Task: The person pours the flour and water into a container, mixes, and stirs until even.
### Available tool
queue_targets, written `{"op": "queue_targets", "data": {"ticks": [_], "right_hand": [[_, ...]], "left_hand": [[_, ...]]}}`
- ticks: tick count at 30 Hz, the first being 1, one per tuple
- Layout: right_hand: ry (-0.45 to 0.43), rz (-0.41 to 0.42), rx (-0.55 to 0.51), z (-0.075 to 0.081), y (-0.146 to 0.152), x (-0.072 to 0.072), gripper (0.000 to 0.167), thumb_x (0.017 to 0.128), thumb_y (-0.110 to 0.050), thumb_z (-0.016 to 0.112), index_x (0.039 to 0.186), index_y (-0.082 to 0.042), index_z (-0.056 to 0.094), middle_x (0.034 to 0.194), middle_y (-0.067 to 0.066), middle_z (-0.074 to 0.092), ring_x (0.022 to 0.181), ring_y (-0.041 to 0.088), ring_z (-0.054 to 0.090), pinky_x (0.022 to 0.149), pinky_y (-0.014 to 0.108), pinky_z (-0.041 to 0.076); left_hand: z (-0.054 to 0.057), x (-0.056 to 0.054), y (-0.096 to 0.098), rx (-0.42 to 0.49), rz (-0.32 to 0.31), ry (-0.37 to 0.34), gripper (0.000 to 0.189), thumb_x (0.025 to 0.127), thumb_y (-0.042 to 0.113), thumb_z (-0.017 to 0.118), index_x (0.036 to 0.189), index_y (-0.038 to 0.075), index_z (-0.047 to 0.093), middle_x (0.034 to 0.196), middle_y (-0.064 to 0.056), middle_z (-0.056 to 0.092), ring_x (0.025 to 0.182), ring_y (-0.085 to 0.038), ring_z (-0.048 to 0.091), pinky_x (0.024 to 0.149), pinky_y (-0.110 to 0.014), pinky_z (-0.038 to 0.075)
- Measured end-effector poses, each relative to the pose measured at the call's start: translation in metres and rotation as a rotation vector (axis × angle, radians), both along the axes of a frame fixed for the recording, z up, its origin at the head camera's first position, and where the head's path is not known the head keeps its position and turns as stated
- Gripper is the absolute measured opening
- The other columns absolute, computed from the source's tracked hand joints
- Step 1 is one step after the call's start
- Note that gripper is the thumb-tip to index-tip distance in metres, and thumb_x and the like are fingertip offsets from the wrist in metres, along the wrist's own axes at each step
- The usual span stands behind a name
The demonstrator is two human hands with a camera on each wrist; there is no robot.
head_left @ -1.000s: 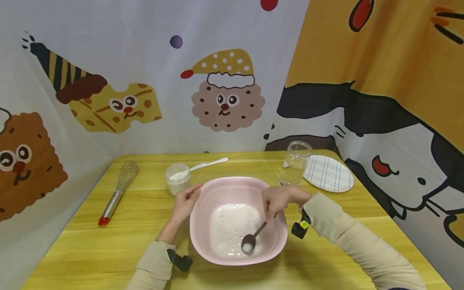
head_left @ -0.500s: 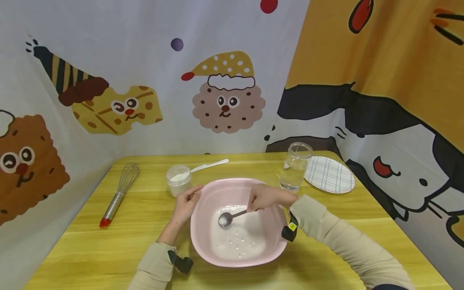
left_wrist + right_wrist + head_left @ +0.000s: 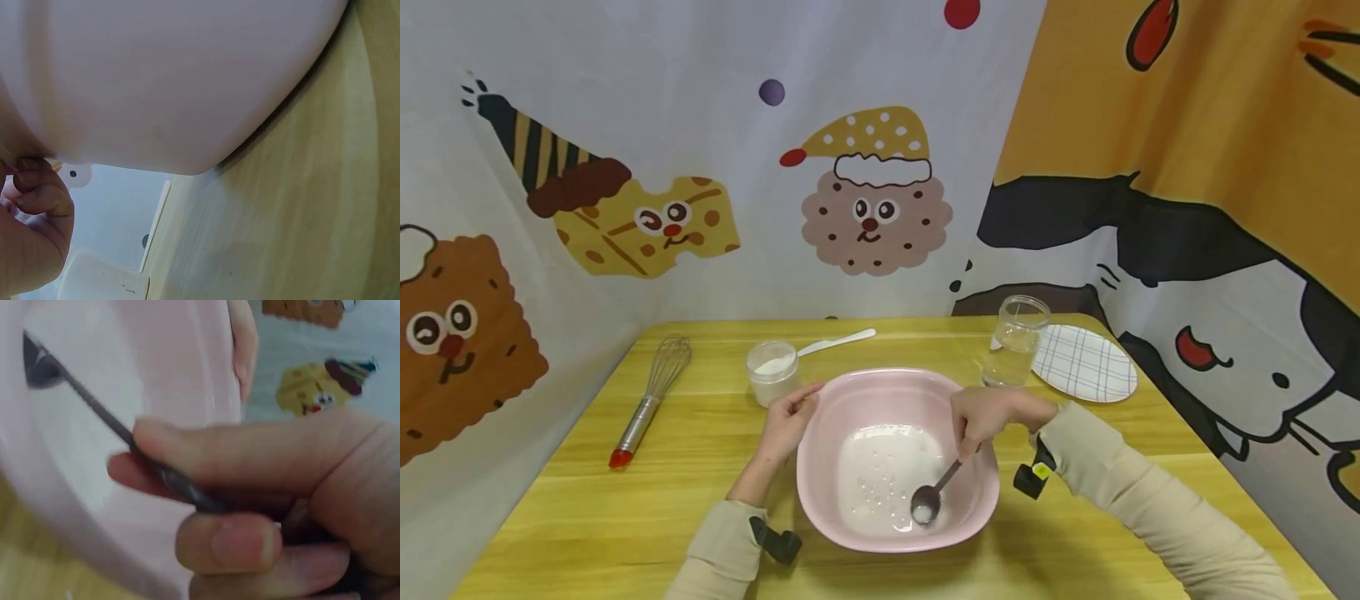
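A pink basin [image 3: 818,492] stands at the front middle of the table, with bubbly whitish liquid [image 3: 880,483] in its bottom. My left hand [image 3: 786,429] pinches the basin's left rim; the left wrist view shows its curled fingers [image 3: 45,194] at the rim's edge. On the basin's right side, my right hand [image 3: 988,414] holds a dark metal spoon [image 3: 927,502] by the handle, between thumb and fingers. The spoon's bowl sits in the liquid near the front right of the basin. In the right wrist view the spoon handle [image 3: 100,409] slants up to the left.
Behind the basin's left side stands a clear jar of white powder [image 3: 772,373], with a white plastic knife [image 3: 837,342] beside it. A whisk [image 3: 651,400] lies at the left. A glass jar of water [image 3: 1011,350] and a checked plate [image 3: 1084,363] are at the back right.
The spoon swung from the front right to the basin's back left, then returned to the front right, carried by my right hand. My left hand stayed on the rim.
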State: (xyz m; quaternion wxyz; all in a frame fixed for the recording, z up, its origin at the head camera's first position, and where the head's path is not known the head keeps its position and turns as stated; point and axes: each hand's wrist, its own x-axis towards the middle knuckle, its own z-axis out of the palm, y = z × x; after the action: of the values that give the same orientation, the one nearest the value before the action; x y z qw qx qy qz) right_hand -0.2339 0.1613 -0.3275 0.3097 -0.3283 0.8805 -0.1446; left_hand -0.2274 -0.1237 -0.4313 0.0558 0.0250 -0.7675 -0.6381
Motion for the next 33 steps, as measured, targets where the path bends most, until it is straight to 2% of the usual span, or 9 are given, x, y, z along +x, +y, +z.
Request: {"op": "queue_targets", "data": {"ticks": [4, 8, 12, 16, 23, 25, 27, 30, 33], "right_hand": [[0.135, -0.142, -0.087, -0.003, 0.010, -0.016, 0.003, 0.066, -0.005, 0.068, 0.064, -0.004, 0.070, 0.050, -0.002, 0.056, 0.045, 0.005, 0.040, 0.043, 0.017, 0.033], [0.273, -0.276, -0.190, -0.015, 0.004, -0.028, 0.003, 0.066, -0.009, 0.069, 0.067, -0.007, 0.071, 0.060, -0.001, 0.063, 0.052, 0.006, 0.045, 0.048, 0.018, 0.038], [0.322, -0.308, -0.242, -0.023, -0.012, -0.030, 0.005, 0.071, -0.010, 0.068, 0.068, -0.007, 0.070, 0.060, 0.000, 0.060, 0.053, 0.007, 0.044, 0.049, 0.019, 0.038], [0.328, -0.322, -0.278, -0.022, -0.026, -0.025, 0.005, 0.074, -0.010, 0.067, 0.071, -0.006, 0.069, 0.062, 0.001, 0.061, 0.053, 0.008, 0.049, 0.048, 0.020, 0.041], [0.340, -0.408, -0.346, -0.027, -0.032, -0.021, 0.006, 0.076, -0.008, 0.065, 0.075, -0.003, 0.069, 0.062, 0.007, 0.062, 0.050, 0.009, 0.050, 0.045, 0.020, 0.042], [0.340, -0.390, -0.367, -0.030, -0.033, -0.018, 0.006, 0.076, -0.007, 0.065, 0.075, -0.002, 0.068, 0.064, 0.010, 0.063, 0.050, 0.008, 0.050, 0.044, 0.019, 0.042], [0.312, -0.333, -0.377, -0.031, -0.033, -0.013, 0.005, 0.076, -0.006, 0.065, 0.073, -0.002, 0.066, 0.062, 0.010, 0.062, 0.048, 0.007, 0.049, 0.042, 0.017, 0.041], [0.217, -0.201, -0.363, -0.029, -0.034, -0.003, 0.010, 0.077, -0.006, 0.064, 0.069, -0.003, 0.061, 0.055, 0.006, 0.057, 0.043, 0.006, 0.046, 0.039, 0.015, 0.038], [0.101, -0.130, -0.324, -0.023, -0.030, 0.006, 0.012, 0.078, -0.006, 0.064, 0.068, -0.003, 0.058, 0.051, 0.002, 0.053, 0.040, 0.006, 0.044, 0.037, 0.014, 0.035]], "left_hand": [[-0.001, -0.001, 0.001, -0.010, 0.002, 0.001, 0.028, 0.089, 0.015, 0.050, 0.114, 0.007, 0.060, 0.075, -0.005, 0.057, 0.066, -0.008, 0.052, 0.059, -0.020, 0.046], [-0.001, -0.001, 0.001, -0.016, -0.005, 0.003, 0.028, 0.089, 0.014, 0.051, 0.114, 0.006, 0.060, 0.068, 0.000, 0.052, 0.063, -0.007, 0.051, 0.057, -0.019, 0.044], [-0.001, -0.001, 0.001, -0.015, -0.019, 0.001, 0.028, 0.088, 0.013, 0.051, 0.114, 0.005, 0.059, 0.062, 0.002, 0.047, 0.059, -0.007, 0.048, 0.054, -0.018, 0.042], [0.000, -0.001, 0.001, -0.004, -0.029, -0.010, 0.029, 0.088, 0.013, 0.051, 0.115, 0.005, 0.058, 0.062, 0.002, 0.048, 0.057, -0.007, 0.048, 0.053, -0.019, 0.042], [0.001, -0.001, 0.000, 0.004, -0.026, -0.009, 0.029, 0.088, 0.013, 0.052, 0.115, 0.006, 0.058, 0.063, 0.001, 0.050, 0.058, -0.008, 0.049, 0.053, -0.020, 0.043], [0.001, -0.002, 0.000, 0.007, -0.026, -0.007, 0.029, 0.088, 0.013, 0.052, 0.115, 0.005, 0.059, 0.063, 0.000, 0.051, 0.057, -0.008, 0.050, 0.053, -0.020, 0.044], [0.000, -0.002, 0.000, 0.010, -0.024, -0.005, 0.029, 0.088, 0.013, 0.052, 0.115, 0.005, 0.059, 0.063, 0.000, 0.052, 0.057, -0.008, 0.051, 0.053, -0.020, 0.044], [0.000, -0.002, -0.001, 0.010, -0.022, -0.009, 0.029, 0.088, 0.013, 0.052, 0.115, 0.006, 0.058, 0.063, 0.000, 0.052, 0.056, -0.008, 0.051, 0.053, -0.020, 0.045], [0.000, -0.002, -0.001, 0.010, -0.021, -0.011, 0.029, 0.088, 0.013, 0.052, 0.115, 0.007, 0.058, 0.063, 0.001, 0.051, 0.056, -0.008, 0.050, 0.052, -0.020, 0.044]]}}
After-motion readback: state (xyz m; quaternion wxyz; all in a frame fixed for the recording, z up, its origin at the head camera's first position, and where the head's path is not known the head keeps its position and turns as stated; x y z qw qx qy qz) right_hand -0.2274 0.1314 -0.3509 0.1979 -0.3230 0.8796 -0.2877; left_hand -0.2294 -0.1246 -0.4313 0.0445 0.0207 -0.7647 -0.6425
